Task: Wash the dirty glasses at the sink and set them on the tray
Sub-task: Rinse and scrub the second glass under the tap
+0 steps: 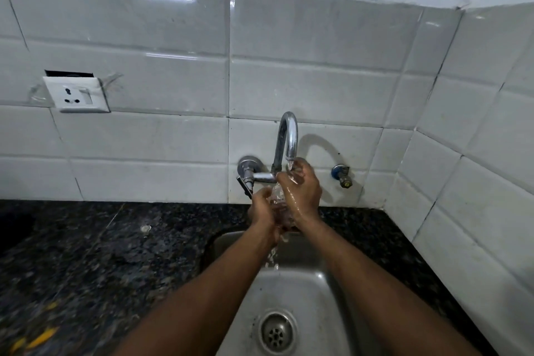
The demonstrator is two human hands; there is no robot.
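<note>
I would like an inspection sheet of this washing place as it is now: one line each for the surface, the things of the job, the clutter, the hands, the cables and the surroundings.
Surface: dark speckled counter around a steel sink; water falls into the basin.
Job's things: one clear glass held under the running tap; tray not in view.
Clutter: small pale spot on the counter; blurred yellow bits at lower left, cannot tell what.
Hands: left hand grips the glass low; right hand, wet, curls round its upper part.
Cables: nothing seen.
Surroundings: white wall tiles, a socket, a blue-capped valve right of the tap.
</note>
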